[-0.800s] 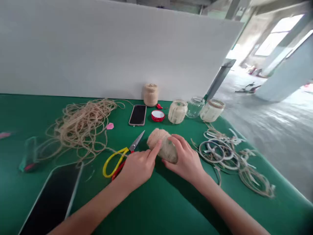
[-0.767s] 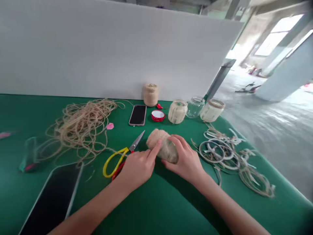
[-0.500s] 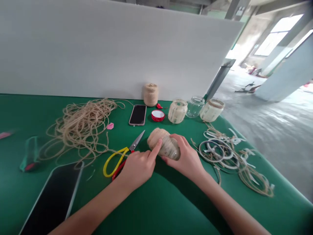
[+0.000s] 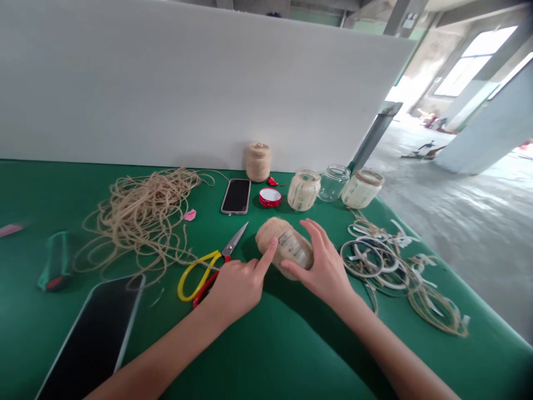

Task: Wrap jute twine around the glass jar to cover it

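Observation:
A glass jar lies tilted on the table, its base end toward the right, with jute twine wound round its far left part. My left hand presses its outstretched index finger on the wound twine; the other fingers are curled. A strand of twine runs from the loose pile across the scissors into this hand. My right hand is open around the jar's right end, its fingers raised off the glass and its thumb at the near side. Yellow-and-red-handled scissors lie open beside my left hand.
A tangled twine pile, a phone and a dark tablet-like device lie leftward. Behind stand a twine-wrapped jar, red tape roll, two whitish jars and a clear jar. Rings and twine scraps lie right.
My right hand has loosened from the jar, its fingers lifting away to the right. The jar has turned slightly, showing more of its greyish patch. My left index finger stays on it.

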The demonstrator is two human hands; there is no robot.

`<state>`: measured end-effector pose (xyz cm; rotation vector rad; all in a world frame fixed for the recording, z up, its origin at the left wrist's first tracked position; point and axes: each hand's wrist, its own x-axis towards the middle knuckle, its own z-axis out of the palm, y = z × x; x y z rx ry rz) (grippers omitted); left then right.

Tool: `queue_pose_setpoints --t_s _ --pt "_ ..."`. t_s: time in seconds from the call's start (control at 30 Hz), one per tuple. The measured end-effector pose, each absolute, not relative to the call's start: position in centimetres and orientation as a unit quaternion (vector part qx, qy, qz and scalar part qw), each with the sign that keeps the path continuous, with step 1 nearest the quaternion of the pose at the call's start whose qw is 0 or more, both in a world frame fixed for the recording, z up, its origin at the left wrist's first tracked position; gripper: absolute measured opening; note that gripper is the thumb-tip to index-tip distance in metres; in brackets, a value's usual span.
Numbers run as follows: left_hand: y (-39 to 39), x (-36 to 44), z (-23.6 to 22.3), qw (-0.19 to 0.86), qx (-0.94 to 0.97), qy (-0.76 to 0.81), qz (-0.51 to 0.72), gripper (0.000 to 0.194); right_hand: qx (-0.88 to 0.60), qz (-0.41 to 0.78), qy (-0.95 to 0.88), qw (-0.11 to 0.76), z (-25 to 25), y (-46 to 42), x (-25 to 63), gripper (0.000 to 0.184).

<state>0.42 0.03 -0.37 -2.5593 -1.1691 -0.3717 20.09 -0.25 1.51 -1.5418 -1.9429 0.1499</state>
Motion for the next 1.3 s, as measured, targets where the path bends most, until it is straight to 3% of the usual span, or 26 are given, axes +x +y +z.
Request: queue_pose_setpoints --t_s 0.1,0.27,0.57,0.97,1.2,1.3 --pt "0.0 0.5 -0.3 0.139 -0.892 -0.413 -0.118 0.072 -0.556 -0.027 -0.776 0.295 1.4 -0.9 19.5 0.084" --pt "-0.1 0.7 0.2 0.132 -0.889 -0.423 -0.115 0.069 -0.534 -0.053 -0.806 0.248 0.7 -1.3 18.7 0.063" --pt "0.4 0.4 0.4 0.117 -0.890 -0.418 -0.138 0.068 -0.551 0.131 -0.745 0.353 1.3 -0.7 19.2 0.060" --pt "0.5 -0.1 0.6 0.125 -0.891 -0.421 -0.115 0.064 -0.570 0.248 -0.671 0.405 1.7 0.4 20.1 0.045" --pt "0.3 0.3 0.0 0.130 -0.888 -0.428 -0.103 0.065 -0.576 0.231 -0.682 0.386 1.2 0.4 20.2 0.047" --pt "0.2 0.5 -0.1 0.131 -0.885 -0.436 -0.094 0.067 -0.585 0.119 -0.713 0.368 1.1 0.1 20.2 0.055"
